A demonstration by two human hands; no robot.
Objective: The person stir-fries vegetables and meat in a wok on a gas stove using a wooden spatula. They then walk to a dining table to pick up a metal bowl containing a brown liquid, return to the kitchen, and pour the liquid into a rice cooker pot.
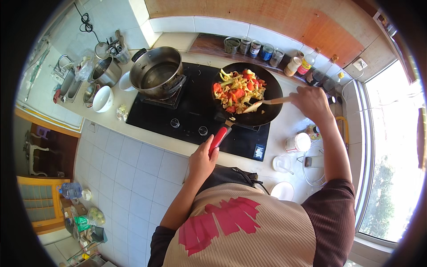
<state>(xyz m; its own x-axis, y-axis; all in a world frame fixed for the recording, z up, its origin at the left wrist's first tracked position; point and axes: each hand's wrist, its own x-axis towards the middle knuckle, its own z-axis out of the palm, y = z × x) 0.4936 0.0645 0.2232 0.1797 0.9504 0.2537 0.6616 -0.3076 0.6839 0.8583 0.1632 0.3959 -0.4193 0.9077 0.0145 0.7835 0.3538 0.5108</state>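
Observation:
My left hand (202,159) grips the red and black handle (219,139) of a dark wok (274,90) on the right side of the black cooktop (200,100). In the wok lies a mix of cauliflower pieces (233,80) and red tomato chunks (239,93). From the right, my right hand (309,101) holds a wooden spatula (275,100) by its handle. Its blade rests among the food near the front of the wok. A few bits of food sit by the wok's rim, close to the handle joint.
A large steel pot (156,73) stands on the left burner. Spice jars (255,49) and sauce bottles (307,61) line the back ledge. To my right are a white tub (297,143), a small clear bowl (282,163) and a wire rack (313,163). A white bowl (103,99) sits at left.

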